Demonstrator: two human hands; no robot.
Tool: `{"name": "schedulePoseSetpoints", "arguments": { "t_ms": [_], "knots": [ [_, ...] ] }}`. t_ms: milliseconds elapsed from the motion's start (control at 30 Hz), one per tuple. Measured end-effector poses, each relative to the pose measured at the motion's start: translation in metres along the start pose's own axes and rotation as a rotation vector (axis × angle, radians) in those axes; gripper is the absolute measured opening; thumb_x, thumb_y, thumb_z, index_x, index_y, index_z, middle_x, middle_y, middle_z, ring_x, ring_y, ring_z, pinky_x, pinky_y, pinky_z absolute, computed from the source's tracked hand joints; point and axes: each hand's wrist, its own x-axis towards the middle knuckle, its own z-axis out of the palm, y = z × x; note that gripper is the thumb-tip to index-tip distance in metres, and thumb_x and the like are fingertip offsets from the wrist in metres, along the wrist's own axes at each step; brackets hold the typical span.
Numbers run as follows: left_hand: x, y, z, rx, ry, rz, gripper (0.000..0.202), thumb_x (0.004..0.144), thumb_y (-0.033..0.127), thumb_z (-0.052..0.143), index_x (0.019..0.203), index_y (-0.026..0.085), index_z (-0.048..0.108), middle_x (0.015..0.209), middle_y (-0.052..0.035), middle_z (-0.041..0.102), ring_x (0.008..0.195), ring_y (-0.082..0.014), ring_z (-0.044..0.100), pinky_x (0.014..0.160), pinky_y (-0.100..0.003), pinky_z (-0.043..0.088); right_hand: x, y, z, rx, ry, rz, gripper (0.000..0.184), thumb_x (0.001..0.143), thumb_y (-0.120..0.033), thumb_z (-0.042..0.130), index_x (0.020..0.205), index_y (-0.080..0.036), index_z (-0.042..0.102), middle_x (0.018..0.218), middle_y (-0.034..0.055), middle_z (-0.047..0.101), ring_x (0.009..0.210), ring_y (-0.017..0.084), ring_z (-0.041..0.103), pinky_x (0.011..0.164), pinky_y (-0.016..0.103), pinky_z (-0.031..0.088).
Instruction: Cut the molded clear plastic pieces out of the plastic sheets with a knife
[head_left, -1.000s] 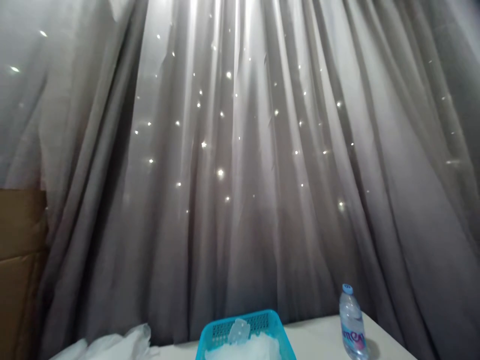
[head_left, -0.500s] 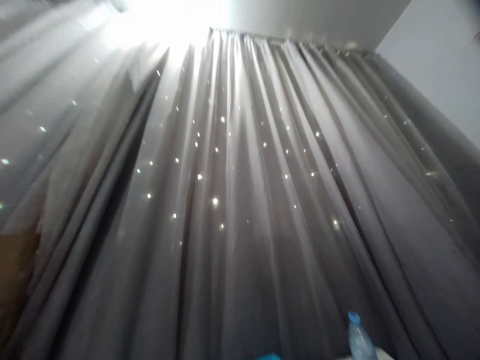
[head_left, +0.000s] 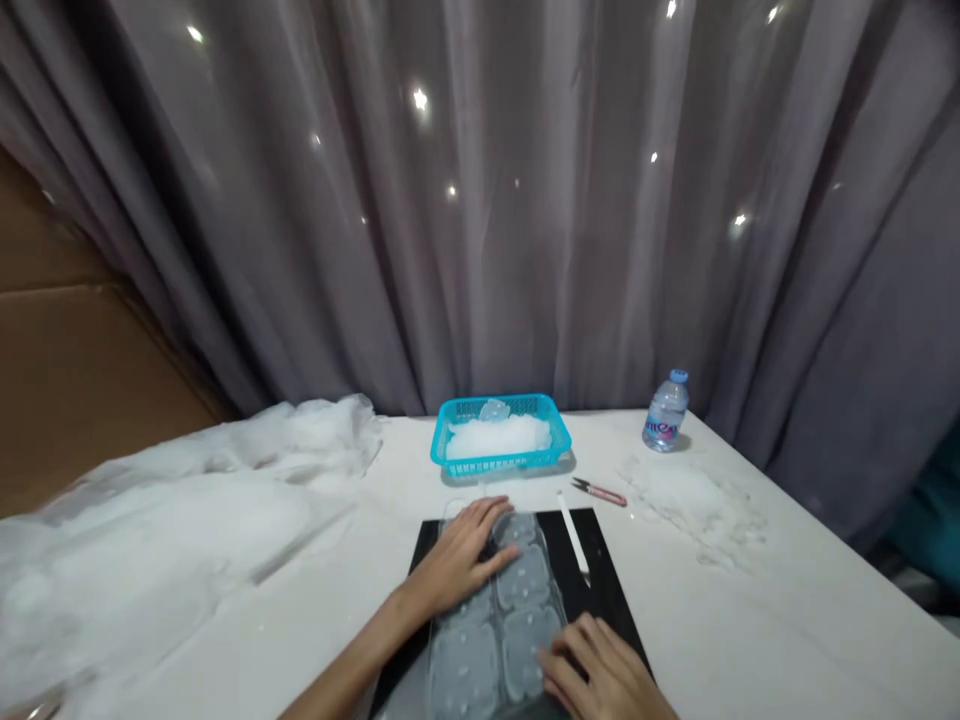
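A clear plastic sheet with several rounded-square moulded panels lies on a black mat in front of me. My left hand rests flat across its upper left part, thumb and fingers spread. At the sheet's lower right edge is my right hand, its fingers bent and slightly apart, the tips touching the plastic or just beside it. I see nothing held in either hand. A slim white-handled tool with a dark tip, like a craft knife, lies on the mat to the right of the sheet.
Behind the mat stands a blue plastic basket holding white material. Pink-handled thread snips and a water bottle are to the right, near scattered whitish scraps. White filmy material covers the left; a cardboard box stands beyond.
My view has tipped down from the upper curtain and ceiling to the table. Both hands, the sheet and the basket now show; the bottle appears higher in view.
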Motion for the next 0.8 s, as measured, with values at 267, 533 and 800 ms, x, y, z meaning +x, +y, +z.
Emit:
{"name": "schedulePoseSetpoints", "arguments": {
  "t_ms": [267,533,800],
  "knots": [
    [-0.014,0.018,0.005,-0.077,-0.142,-0.008,0.088,0.095,0.072,0.061,0.162,0.02,0.035,0.168,-0.0202,0.037,0.156,-0.0375,0.036,0.127,-0.058,0.031,0.016,-0.023,-0.056,0.247,-0.394,0.024,0.022,0.108,-0.013,0.043,0.094,-0.018,0.06,0.085,0.0049,0.066,0.076,0.021,0.065,0.077,0.034,0.056],
    [-0.012,0.04,0.011,-0.036,-0.049,-0.019,0.07,0.101,0.068,0.053,0.152,0.021,0.047,0.155,-0.0174,0.051,0.147,-0.0357,0.046,0.123,-0.057,0.039,0.034,0.005,-0.09,0.79,-0.784,0.265,0.025,0.108,-0.043,0.055,0.092,-0.024,0.06,0.087,-0.0037,0.07,0.077,0.013,0.068,0.072,0.023,0.05],
    [0.004,0.034,0.02,-0.034,-0.106,0.111,0.06,0.107,0.055,0.05,0.158,0.024,0.045,0.167,-0.0104,0.045,0.158,-0.0304,0.035,0.13,-0.051,0.031,0.086,0.106,-0.022,0.325,-0.828,0.818,0.02,0.099,-0.031,0.067,0.109,-0.018,0.055,0.096,0.0071,0.067,0.086,0.024,0.066,0.075,0.032,0.044]
  ]
}}
